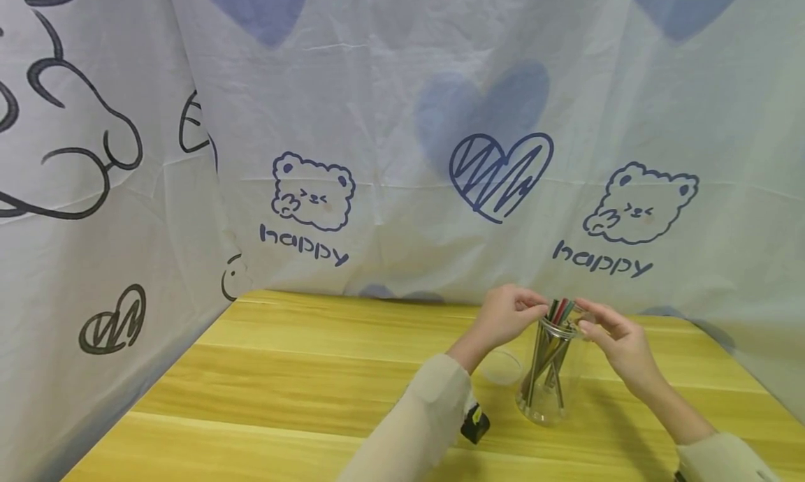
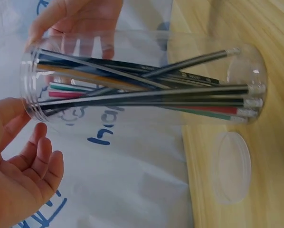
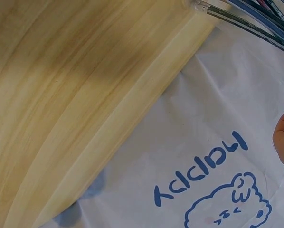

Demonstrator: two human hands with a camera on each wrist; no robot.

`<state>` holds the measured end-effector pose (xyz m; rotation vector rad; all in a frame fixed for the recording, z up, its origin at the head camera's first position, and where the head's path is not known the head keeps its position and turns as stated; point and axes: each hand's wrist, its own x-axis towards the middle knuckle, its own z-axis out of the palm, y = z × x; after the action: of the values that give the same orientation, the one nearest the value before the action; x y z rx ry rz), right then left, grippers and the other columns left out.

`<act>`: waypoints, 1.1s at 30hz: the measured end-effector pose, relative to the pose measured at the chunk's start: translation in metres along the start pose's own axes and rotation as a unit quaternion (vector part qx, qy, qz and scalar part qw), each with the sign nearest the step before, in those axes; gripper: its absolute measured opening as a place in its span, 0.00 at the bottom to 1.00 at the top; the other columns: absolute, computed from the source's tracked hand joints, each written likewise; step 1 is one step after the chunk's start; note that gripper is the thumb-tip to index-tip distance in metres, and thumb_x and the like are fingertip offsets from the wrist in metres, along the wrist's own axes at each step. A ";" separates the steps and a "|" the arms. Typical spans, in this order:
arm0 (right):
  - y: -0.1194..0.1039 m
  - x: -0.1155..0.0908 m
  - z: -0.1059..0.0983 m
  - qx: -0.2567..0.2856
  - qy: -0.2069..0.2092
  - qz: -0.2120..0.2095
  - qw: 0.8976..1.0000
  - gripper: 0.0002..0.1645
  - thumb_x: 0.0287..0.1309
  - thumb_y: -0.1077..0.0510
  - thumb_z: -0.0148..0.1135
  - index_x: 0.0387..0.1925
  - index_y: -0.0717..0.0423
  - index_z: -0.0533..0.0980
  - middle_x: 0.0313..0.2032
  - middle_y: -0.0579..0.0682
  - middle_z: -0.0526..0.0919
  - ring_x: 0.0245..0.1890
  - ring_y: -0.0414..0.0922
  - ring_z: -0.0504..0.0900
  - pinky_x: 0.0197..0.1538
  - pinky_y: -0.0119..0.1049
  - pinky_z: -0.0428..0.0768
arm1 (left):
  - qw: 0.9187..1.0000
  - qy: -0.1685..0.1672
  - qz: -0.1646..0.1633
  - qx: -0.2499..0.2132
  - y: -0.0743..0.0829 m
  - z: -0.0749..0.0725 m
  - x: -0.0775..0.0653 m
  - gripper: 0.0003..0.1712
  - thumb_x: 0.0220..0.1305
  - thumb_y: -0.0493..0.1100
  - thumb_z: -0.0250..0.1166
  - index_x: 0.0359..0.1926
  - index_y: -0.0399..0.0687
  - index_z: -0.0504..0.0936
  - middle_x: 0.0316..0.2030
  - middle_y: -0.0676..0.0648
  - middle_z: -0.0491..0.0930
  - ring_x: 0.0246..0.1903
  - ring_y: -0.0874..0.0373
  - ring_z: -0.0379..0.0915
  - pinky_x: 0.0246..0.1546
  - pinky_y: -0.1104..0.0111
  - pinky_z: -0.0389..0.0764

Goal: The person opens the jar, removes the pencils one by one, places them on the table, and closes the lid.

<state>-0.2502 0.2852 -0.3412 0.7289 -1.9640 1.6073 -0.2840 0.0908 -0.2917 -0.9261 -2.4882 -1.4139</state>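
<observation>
"Happy" is written twice on the sheet [image 1: 377, 70], on both sides of a heart. The left hand [image 1: 503, 318] touches the rim of a clear jar [image 1: 542, 418]; I cannot tell whether it pinches. The lid [image 1: 501, 367] lies beside the upright jar, on the table [image 1: 283, 370]. Inside are pencils [image 2: 170, 100]; the left wrist view adds an orange one. The right hand [image 1: 622, 339], relaxed, fingers parted, flanks the rim.

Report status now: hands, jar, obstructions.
Left hand and right hand at rim of clear jar. Jar upright, pencils inside. Lid off, lying on table; nothing seen in the way.
</observation>
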 end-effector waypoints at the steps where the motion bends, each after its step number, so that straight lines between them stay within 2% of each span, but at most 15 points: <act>1: 0.000 0.000 0.000 0.000 0.000 0.001 1.000 0.21 0.56 0.75 0.49 0.52 0.64 0.71 0.47 0.38 0.76 0.43 0.32 0.73 0.37 0.22 0.75 | 1.000 0.002 -0.001 0.007 0.001 0.000 0.000 0.08 0.57 0.43 0.62 0.36 0.47 0.84 0.32 0.57 0.79 0.31 0.68 0.71 0.33 0.78 0.72; 5: -0.001 0.000 0.000 -0.003 0.000 0.003 1.000 0.22 0.56 0.74 0.50 0.53 0.62 0.71 0.47 0.37 0.76 0.45 0.32 0.73 0.38 0.22 0.75 | 0.999 0.011 -0.004 0.032 0.005 0.000 0.001 0.06 0.56 0.44 0.63 0.33 0.48 0.85 0.32 0.58 0.78 0.31 0.69 0.70 0.33 0.78 0.71; 9: -0.003 -0.001 0.000 -0.022 0.004 0.011 1.000 0.21 0.57 0.73 0.50 0.53 0.64 0.70 0.46 0.37 0.76 0.43 0.34 0.74 0.37 0.23 0.75 | 0.999 0.021 -0.001 0.035 0.005 0.001 0.001 0.06 0.55 0.44 0.64 0.30 0.48 0.84 0.30 0.58 0.76 0.30 0.69 0.68 0.32 0.78 0.69; 13: -0.003 -0.001 0.001 -0.041 0.007 0.016 0.999 0.21 0.57 0.71 0.52 0.53 0.64 0.70 0.44 0.37 0.77 0.38 0.34 0.75 0.36 0.23 0.75 | 0.999 0.039 0.011 0.031 0.004 0.003 0.001 0.06 0.57 0.45 0.62 0.28 0.48 0.81 0.28 0.58 0.76 0.31 0.69 0.68 0.34 0.79 0.70; 18: -0.002 -0.001 0.001 -0.044 0.007 0.008 0.999 0.21 0.56 0.73 0.51 0.53 0.62 0.71 0.44 0.38 0.77 0.39 0.34 0.75 0.35 0.23 0.75 | 0.997 0.065 0.034 0.031 0.002 0.004 0.001 0.07 0.60 0.44 0.59 0.28 0.47 0.76 0.26 0.57 0.75 0.30 0.68 0.69 0.35 0.80 0.70; 25: -0.003 0.001 0.001 -0.056 0.000 -0.003 0.998 0.21 0.56 0.74 0.51 0.53 0.65 0.70 0.46 0.36 0.76 0.42 0.33 0.74 0.36 0.22 0.76 | 0.995 0.089 0.041 0.025 0.002 0.005 0.002 0.08 0.61 0.46 0.58 0.29 0.48 0.74 0.27 0.56 0.75 0.31 0.66 0.68 0.32 0.79 0.70; 33: -0.004 0.002 -0.005 -0.112 -0.025 0.019 0.993 0.20 0.58 0.70 0.50 0.53 0.70 0.67 0.41 0.31 0.74 0.38 0.31 0.72 0.38 0.22 0.75 | 0.993 0.108 0.037 0.017 0.004 0.009 0.002 0.10 0.59 0.48 0.60 0.33 0.45 0.75 0.28 0.54 0.77 0.27 0.69 0.70 0.24 0.81 0.70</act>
<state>-0.2487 0.2895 -0.3358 0.6516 -2.1625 1.3725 -0.2814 0.1004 -0.2929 -0.8032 -2.2881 -1.3651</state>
